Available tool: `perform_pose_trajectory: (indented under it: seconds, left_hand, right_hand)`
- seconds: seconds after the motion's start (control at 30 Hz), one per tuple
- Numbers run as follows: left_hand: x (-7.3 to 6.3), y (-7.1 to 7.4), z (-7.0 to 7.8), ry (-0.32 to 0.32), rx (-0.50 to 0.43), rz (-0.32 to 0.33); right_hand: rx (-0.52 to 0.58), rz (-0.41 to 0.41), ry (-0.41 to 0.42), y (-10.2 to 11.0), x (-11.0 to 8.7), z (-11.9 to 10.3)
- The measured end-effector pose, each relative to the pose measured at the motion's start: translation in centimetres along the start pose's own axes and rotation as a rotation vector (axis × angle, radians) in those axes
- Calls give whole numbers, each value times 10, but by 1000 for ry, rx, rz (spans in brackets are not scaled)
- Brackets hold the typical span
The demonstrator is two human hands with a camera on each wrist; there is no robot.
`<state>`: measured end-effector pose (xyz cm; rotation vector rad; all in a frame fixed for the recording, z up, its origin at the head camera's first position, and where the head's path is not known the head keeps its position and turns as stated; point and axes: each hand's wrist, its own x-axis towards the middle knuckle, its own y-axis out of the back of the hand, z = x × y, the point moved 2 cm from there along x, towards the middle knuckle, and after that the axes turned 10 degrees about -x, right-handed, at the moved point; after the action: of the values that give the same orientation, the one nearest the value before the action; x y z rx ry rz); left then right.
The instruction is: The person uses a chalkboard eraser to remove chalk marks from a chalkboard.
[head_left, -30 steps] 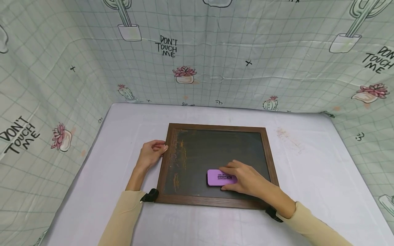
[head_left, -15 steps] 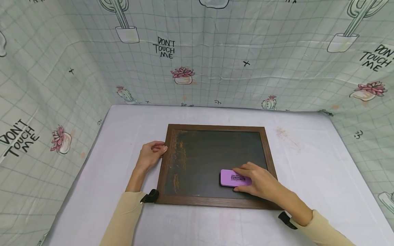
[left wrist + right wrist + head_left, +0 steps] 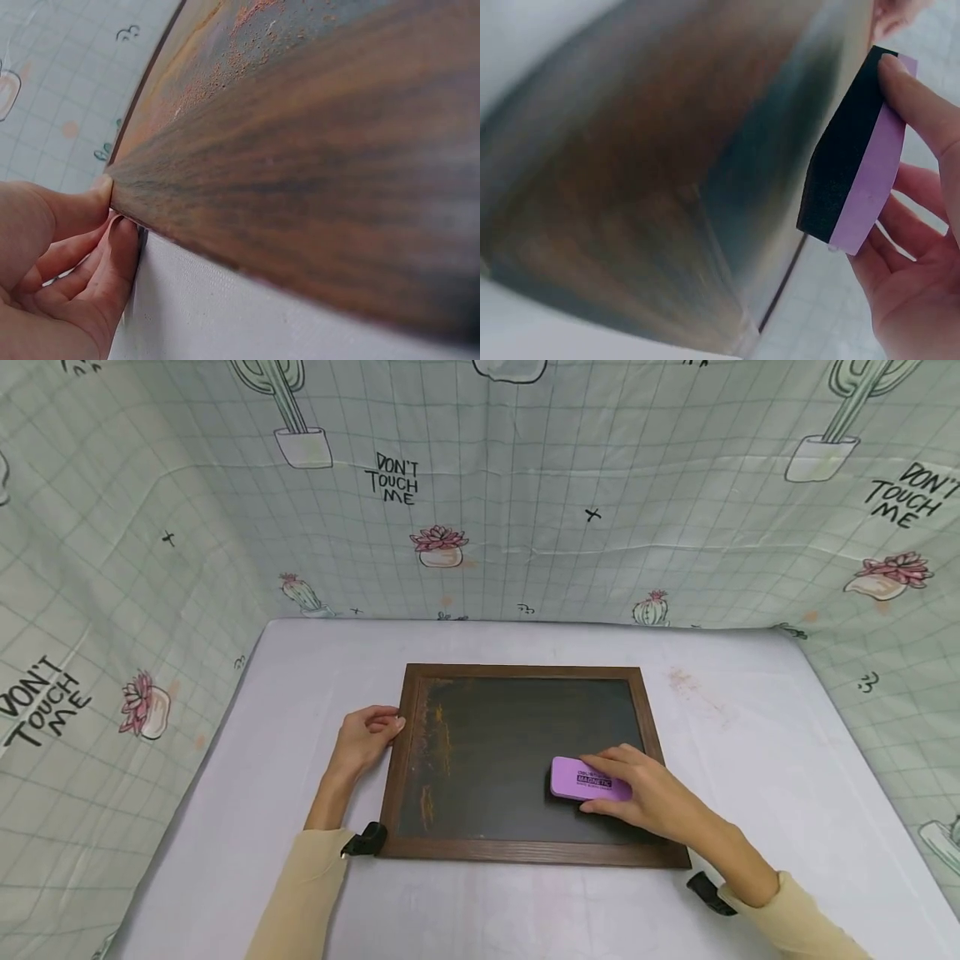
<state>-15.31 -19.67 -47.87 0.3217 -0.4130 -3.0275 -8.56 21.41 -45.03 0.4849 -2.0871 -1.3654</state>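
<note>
A dark chalkboard point(image 3: 510, 743) in a brown wooden frame lies on the table, with yellow-orange chalk streaks point(image 3: 442, 739) along its left side. My left hand point(image 3: 365, 741) pinches the frame's left edge between thumb and fingers; the left wrist view shows the thumb on the frame and pinkish chalk dust point(image 3: 232, 64) close by. My right hand point(image 3: 648, 785) grips a purple magnetic board eraser point(image 3: 581, 779) by its long sides over the board's lower right part. Its black felt point(image 3: 844, 150) faces the board and appears slightly raised from it in the right wrist view.
A white cloth covers the table point(image 3: 525, 910), with a faint reddish smudge point(image 3: 693, 689) to the right of the board. Grid-patterned curtains point(image 3: 510, 485) with cactus drawings enclose the back and sides. Black straps point(image 3: 365, 839) sit at both wrists.
My right hand has moved the eraser rightward across the board, then slightly farther from me with a small tilt. The left hand has stayed at the frame's left edge.
</note>
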Motion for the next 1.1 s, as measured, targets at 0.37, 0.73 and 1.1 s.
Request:
perform_pose_trajectory:
  seconds: [0.37,0.73,1.1]
  left_hand:
    - [3,-1,4,5,-24,-17]
    - [2,-2,2,20,-10,-11]
    - [-1,0,0,8,-6,-14]
  right_hand:
    - [-11,50,5,12,5,19]
    - [-20,113,-5,16,3,39]
    - [-30,153,-32,25,3,58]
